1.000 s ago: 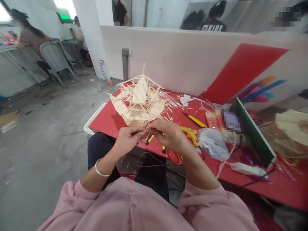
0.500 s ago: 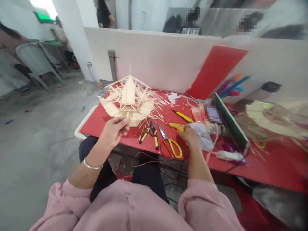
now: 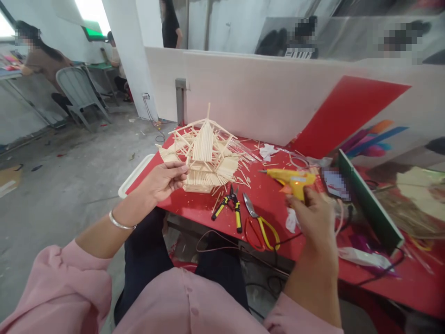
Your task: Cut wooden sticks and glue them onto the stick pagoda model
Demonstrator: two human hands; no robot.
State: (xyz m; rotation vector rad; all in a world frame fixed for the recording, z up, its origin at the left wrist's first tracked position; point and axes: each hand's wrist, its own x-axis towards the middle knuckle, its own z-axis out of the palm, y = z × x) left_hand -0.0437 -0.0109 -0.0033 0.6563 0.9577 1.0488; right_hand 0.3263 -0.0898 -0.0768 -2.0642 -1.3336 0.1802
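My right hand [image 3: 314, 215] grips a yellow hot glue gun [image 3: 295, 178], raised above the table with its nozzle pointing left. My left hand [image 3: 172, 178] is closed in a pinch at the near left side of a wooden stick model [image 3: 203, 146]. A short wooden stick [image 3: 188, 160] appears to stand up from the fingertips, its lower end hidden. The model is a tiered, roofed structure of pale sticks on the red table. Black-and-yellow wire strippers [image 3: 227, 206] lie in front of it, beside scissors [image 3: 259, 222] with one red and one yellow handle.
Loose sticks [image 3: 243, 174] and crumpled white tissue [image 3: 267, 151] litter the red table [image 3: 194, 209]. A green-edged board [image 3: 368, 202] stands at the right, near a white power strip [image 3: 365, 257]. Cords hang off the front edge. Other people sit or stand in the background.
My right hand has lifted the glue gun off the table area and brought it up, nozzle leftward. My left hand keeps its pinch beside the model. The camera view has turned slightly left.
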